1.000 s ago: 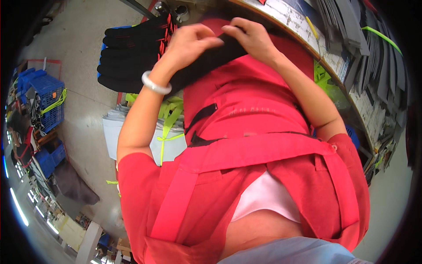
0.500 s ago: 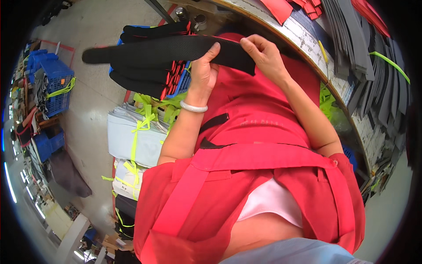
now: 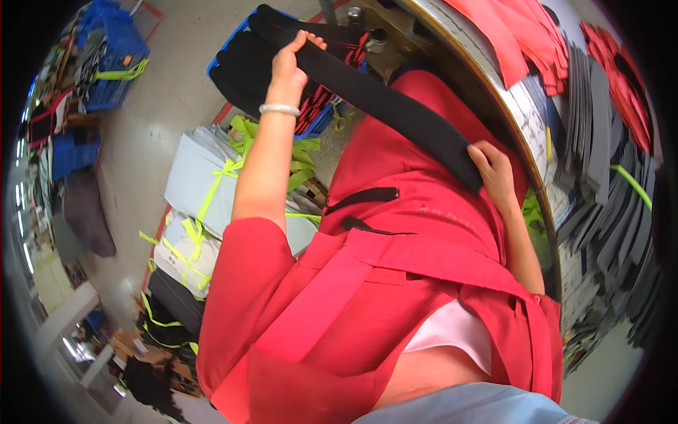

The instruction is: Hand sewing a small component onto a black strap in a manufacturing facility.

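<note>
Here's our black strip [image 3: 395, 109], slung between our hands: left hand [image 3: 288, 69] clasping it, right hand [image 3: 496, 175] pinching one end. Light and pliable, we'd judge; best gripped at two points.

Strip [image 3: 395, 112] — matt cloth, bracelet [image 3: 280, 109] — smooth (glossy)

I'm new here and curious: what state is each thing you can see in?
Left hand, closed on black strip
Right hand, pinching the strip near one end
Black strip, extended between the hands
Nearer blue crate, holding black pieces
Pale sheets, bundled with yellow-green tie
Gray strips, stacked
Bracelet, worn on left wrist
</note>
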Demonstrator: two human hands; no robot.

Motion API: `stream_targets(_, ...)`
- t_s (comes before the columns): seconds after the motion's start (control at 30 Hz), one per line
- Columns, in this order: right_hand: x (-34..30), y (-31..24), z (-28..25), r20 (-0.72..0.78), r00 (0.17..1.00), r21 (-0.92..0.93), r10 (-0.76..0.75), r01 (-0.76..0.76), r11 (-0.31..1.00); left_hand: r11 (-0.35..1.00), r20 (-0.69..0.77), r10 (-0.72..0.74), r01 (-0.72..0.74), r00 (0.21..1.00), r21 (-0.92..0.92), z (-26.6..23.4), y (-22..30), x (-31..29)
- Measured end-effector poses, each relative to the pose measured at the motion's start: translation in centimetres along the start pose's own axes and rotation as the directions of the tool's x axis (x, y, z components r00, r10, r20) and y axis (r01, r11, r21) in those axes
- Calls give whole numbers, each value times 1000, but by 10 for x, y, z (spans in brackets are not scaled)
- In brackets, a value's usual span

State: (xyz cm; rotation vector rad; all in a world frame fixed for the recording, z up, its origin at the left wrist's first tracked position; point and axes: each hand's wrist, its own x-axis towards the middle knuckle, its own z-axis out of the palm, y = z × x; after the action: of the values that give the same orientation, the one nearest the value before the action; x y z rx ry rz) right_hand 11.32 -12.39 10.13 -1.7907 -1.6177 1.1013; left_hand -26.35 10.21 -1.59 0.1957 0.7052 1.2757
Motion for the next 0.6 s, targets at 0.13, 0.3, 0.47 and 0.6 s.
stream_targets(0.13,-2,20,-6,-7,996,156,86,-84,984,984,-175,166,-173,970,-28,-61,23,5)
stream_targets(0.3,72,-12,40,-258,964,79,-65,89,993,928,258,-351,297,900,227,2,-111,-88)
stream_targets(0.47,101,-58,107,-141,987,242,-73,106,964,960,170,-250,222,953,169,76,-112,-153)
stream_targets(0.6,108,-61,129,-27,995,252,-95,98,963,965,131,-257,247,957,91,48,-108,-155)
